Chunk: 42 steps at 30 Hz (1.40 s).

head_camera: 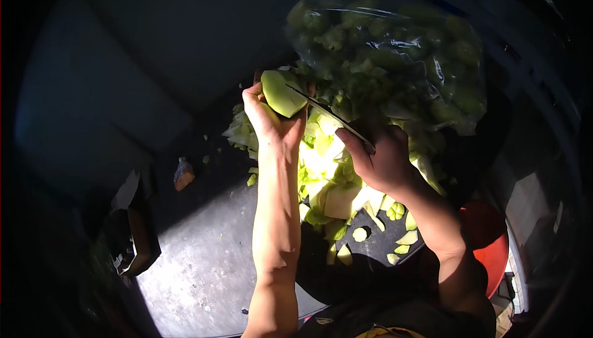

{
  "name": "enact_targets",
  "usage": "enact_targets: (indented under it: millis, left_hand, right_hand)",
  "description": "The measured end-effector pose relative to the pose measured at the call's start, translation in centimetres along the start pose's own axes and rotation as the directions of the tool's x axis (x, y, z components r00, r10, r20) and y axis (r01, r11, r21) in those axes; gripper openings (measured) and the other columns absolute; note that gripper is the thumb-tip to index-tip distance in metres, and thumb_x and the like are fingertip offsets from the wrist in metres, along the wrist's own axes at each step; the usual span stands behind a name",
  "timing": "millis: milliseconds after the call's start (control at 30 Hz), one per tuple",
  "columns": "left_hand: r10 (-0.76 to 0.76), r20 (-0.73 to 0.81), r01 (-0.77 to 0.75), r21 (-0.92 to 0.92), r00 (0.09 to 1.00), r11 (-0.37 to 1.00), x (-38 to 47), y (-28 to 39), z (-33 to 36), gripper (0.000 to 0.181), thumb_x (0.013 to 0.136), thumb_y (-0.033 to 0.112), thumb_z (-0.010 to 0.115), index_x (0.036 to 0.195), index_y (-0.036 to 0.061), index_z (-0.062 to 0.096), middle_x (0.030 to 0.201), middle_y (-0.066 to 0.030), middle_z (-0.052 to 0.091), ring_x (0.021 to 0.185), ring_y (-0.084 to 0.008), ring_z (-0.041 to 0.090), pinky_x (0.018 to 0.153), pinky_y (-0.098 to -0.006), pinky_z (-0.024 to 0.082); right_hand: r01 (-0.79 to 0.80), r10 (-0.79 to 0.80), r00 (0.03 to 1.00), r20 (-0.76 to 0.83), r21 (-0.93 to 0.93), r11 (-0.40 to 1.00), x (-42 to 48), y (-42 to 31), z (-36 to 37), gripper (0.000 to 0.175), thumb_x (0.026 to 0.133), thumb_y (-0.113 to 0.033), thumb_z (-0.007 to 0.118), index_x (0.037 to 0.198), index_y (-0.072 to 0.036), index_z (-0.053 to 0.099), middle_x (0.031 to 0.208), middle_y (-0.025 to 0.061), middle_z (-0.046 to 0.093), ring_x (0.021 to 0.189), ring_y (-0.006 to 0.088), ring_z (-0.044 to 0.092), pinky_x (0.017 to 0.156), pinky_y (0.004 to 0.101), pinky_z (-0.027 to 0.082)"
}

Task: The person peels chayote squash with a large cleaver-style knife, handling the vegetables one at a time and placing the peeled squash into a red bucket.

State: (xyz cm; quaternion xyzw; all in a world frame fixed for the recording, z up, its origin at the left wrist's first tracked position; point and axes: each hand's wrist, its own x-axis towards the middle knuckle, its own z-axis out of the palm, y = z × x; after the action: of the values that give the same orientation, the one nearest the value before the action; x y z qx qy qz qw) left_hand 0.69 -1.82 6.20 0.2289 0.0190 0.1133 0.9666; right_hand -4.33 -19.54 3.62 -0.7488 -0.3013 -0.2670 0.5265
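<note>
My left hand [274, 118] cups a large pale green vegetable [281, 90] with smooth, flat-cut faces; its exact kind is unclear. In my right hand [384, 159] is a knife [334, 116], its thin blade pointing up and left. The blade's tip overlaps the right side of the vegetable in view; whether it is cutting in cannot be told. Beneath both hands spreads a heap of green and whitish peelings and trimmings [340, 201], brightly sunlit in the middle. Several loose scraps, including a cut round piece [359, 234], lie nearer to me on the dark tabletop [199, 264].
A clear plastic bag [394, 46] of green vegetables stands behind the heap. To the left are a small wrapped object [184, 174] and an open box [139, 245]. At the right, beyond my arm, is a red round item [491, 254], partly in shadow.
</note>
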Motion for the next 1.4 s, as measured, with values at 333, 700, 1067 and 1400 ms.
enact_targets:
  millis: [333, 700, 1067, 1400]
  left_hand:
    - [0.054, 0.016, -0.054, 0.005, 0.998, 0.999, -0.2, -0.5, 0.1, 0.029, 0.090, 0.033, 0.051, 0.111, 0.0130, 0.050, 0.095, -0.0077, 0.058, 0.091, -0.0259, 0.059, 0.082, -0.0469, 0.051]
    - [0.029, 0.080, -0.022, -0.086, 0.996, 0.996, -0.6, -0.9, 0.4, 0.018, 0.086, 0.026, 0.050, 0.085, 0.0097, 0.058, 0.082, -0.0058, 0.060, 0.079, -0.0253, 0.060, 0.082, -0.0461, 0.050]
    - [0.040, 0.102, -0.039, -0.012, 0.994, 0.999, -0.3, 0.2, 0.1, 0.019, 0.088, 0.026, 0.047, 0.088, 0.0097, 0.058, 0.084, -0.0093, 0.063, 0.080, -0.0276, 0.062, 0.079, -0.0461, 0.052]
    - [0.120, 0.024, -0.123, 0.133, 0.992, 0.984, -1.7, 0.5, 1.9, 0.019, 0.091, 0.024, 0.045, 0.091, 0.0083, 0.056, 0.080, -0.0095, 0.062, 0.078, -0.0256, 0.061, 0.075, -0.0420, 0.052]
  right_hand:
    - [-0.034, 0.037, 0.999, 0.027, -0.089, 0.995, -0.2, -0.2, 0.7, 0.020, 0.092, -0.019, 0.062, 0.080, -0.003, 0.064, 0.063, 0.0128, 0.059, 0.053, 0.0292, 0.059, 0.052, 0.0362, 0.045]
    - [-0.050, 0.050, 0.999, -0.017, -0.034, 0.998, -0.4, 0.4, 1.3, 0.023, 0.092, -0.022, 0.061, 0.079, -0.002, 0.063, 0.062, 0.0130, 0.058, 0.053, 0.0287, 0.057, 0.053, 0.0365, 0.044]
    - [0.053, -0.054, 0.998, -0.012, -0.054, 0.997, -0.5, -0.2, 1.3, 0.022, 0.093, -0.019, 0.060, 0.078, -0.003, 0.061, 0.062, 0.0124, 0.057, 0.050, 0.0294, 0.056, 0.049, 0.0359, 0.043]
    - [-0.027, 0.028, 0.999, 0.025, -0.046, 0.999, -0.4, 0.2, 1.1, 0.023, 0.091, -0.021, 0.062, 0.078, -0.003, 0.059, 0.055, 0.0128, 0.052, 0.048, 0.0309, 0.055, 0.047, 0.0371, 0.041]
